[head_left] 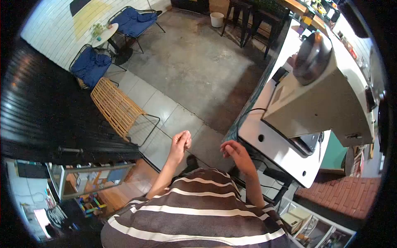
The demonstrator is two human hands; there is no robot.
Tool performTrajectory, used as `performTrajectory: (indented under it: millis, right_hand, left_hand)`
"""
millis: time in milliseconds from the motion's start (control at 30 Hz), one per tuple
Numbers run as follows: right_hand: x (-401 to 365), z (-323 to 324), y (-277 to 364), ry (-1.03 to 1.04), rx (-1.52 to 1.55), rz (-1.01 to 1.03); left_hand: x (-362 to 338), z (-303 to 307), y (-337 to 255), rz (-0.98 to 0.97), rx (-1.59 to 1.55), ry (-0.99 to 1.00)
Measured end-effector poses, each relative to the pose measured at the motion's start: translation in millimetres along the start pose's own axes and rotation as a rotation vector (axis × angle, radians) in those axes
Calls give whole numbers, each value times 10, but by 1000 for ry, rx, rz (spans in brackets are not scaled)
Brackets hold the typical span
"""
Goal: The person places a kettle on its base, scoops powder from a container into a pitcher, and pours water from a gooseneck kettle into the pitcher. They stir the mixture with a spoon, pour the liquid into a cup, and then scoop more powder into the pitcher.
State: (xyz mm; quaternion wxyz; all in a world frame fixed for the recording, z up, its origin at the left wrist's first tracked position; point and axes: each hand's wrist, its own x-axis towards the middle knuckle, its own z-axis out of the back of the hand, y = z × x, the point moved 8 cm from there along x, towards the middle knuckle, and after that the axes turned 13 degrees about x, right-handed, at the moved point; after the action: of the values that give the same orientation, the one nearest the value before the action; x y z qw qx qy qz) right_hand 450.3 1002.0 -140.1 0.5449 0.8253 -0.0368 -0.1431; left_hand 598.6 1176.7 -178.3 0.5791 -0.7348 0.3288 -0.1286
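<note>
Both hands are in the air in front of the striped shirt, apart from each other. My left hand (180, 144) is closed, its fingers curled in above the tiled floor (163, 113); whether anything small is inside cannot be made out. To the right, my right hand (235, 151) has bent fingers curled toward the palm, and what they may hold is hidden. It is nearest to the edge of the white table (252, 131), without visibly touching it. On that table stands a large beige machine (318, 103) with a dark rounded part on top.
A rattan bench (115, 105) and blue-cushioned chairs (132, 21) stand at the left beside a small round table (105, 35). Dark stools (264, 27) and a white bucket (216, 19) are at the back. A shelf (306, 225) is at lower right.
</note>
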Motion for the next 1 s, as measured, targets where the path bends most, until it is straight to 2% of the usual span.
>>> performTrajectory:
  millis: [33,167,333,633,767,833,1000]
  right_hand:
    - [164,-79,12,-17,9,2]
    - [597,-336,183,-146,-29,45]
    - [812,-365,298,-262,117,112]
    - [1452,-12,264,-411,298,84]
    - [2094,283,526,-321,287,188]
    - [2412,495,676,-340,312,204]
    - [3023,1018,1244,-384,290,303]
  left_hand:
    - [86,128,-145,-34,38,50]
    - [338,645,-457,-5,6,35]
    - [731,890,-525,44,-53,103]
    - [1699,832,-599,127,-114,229]
    - [2468,698,-737,118,-61,237]
    - [2899,583,-895,80,-36,232]
    - [3897,84,-1256,26,-2,363]
